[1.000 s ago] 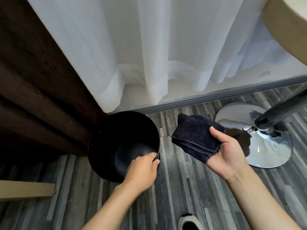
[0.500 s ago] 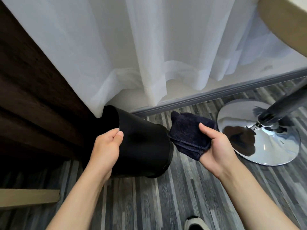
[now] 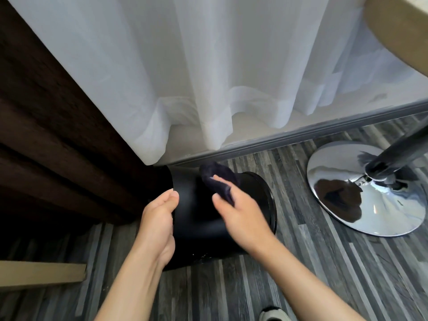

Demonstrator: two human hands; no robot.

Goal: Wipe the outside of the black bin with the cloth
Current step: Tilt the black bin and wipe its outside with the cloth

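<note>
The black bin (image 3: 199, 218) lies tipped on its side on the floor, its mouth facing left toward the dark curtain and its base toward the right. My left hand (image 3: 159, 225) grips the bin's rim at the left end. My right hand (image 3: 240, 214) presses a dark navy cloth (image 3: 218, 181) flat against the bin's upper outer wall. Part of the cloth is hidden under my fingers.
A chrome stool base (image 3: 368, 191) with its pole stands on the floor to the right. A white sheer curtain (image 3: 220, 77) hangs behind, and a dark brown curtain (image 3: 46, 135) at left. A beige board (image 3: 41, 274) lies low left. My shoe (image 3: 273, 315) shows at the bottom edge.
The bin went from upright to lying on its side. My left hand shifted to the rim at the left, and my right hand brought the cloth onto the bin's outer wall.
</note>
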